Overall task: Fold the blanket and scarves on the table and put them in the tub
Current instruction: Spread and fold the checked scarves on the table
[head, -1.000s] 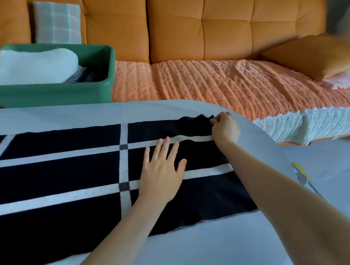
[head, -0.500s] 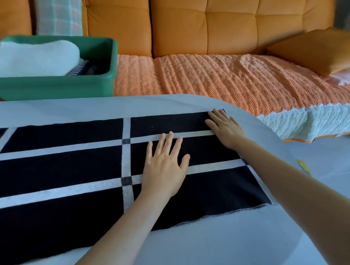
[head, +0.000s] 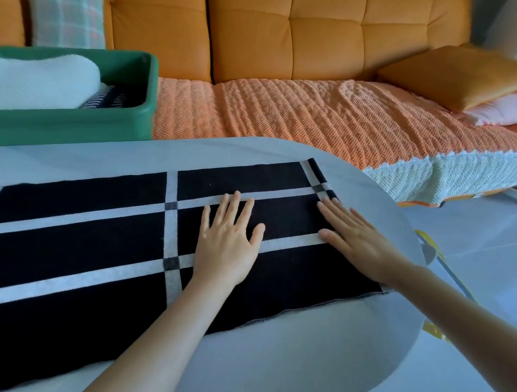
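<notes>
Black striped scarf [head: 86,247] lies flat on the table [head: 278,362], left hand [head: 228,247] and right hand [head: 357,244] pressing it with straight fingers, gripping nothing — smoothing, I judge — so next an end wants pinching and folding over.
</notes>
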